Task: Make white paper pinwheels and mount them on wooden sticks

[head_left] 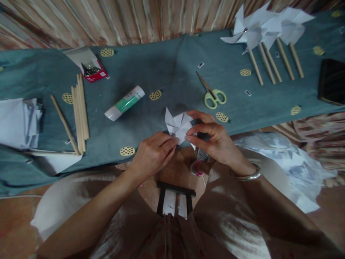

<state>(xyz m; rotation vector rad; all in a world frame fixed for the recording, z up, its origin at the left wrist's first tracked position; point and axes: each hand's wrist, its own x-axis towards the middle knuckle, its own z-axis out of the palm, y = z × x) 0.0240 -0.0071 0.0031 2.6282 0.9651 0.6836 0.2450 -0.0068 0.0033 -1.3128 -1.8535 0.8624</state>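
Between my two hands is a white paper pinwheel [178, 124], its blades folded in toward the middle, held just over the near edge of the cloth. My left hand [155, 153] pinches its lower left side with thumb and fingers. On the right side, my right hand [211, 136] grips a blade between thumb and fingers. A pair of scissors [212, 95] with light green handles lies just beyond my right hand. Beyond my left hand rests a glue stick [125, 103] with a green and white label.
A teal cloth [172, 68] covers the table. Wooden sticks [80, 115], a paper stack [17, 122] and a red box of metal pins [93, 70] lie left. Finished pinwheels on sticks [265, 28] and a dark phone [332, 82] lie right. A plastic bag [291, 162] sits beside my leg.
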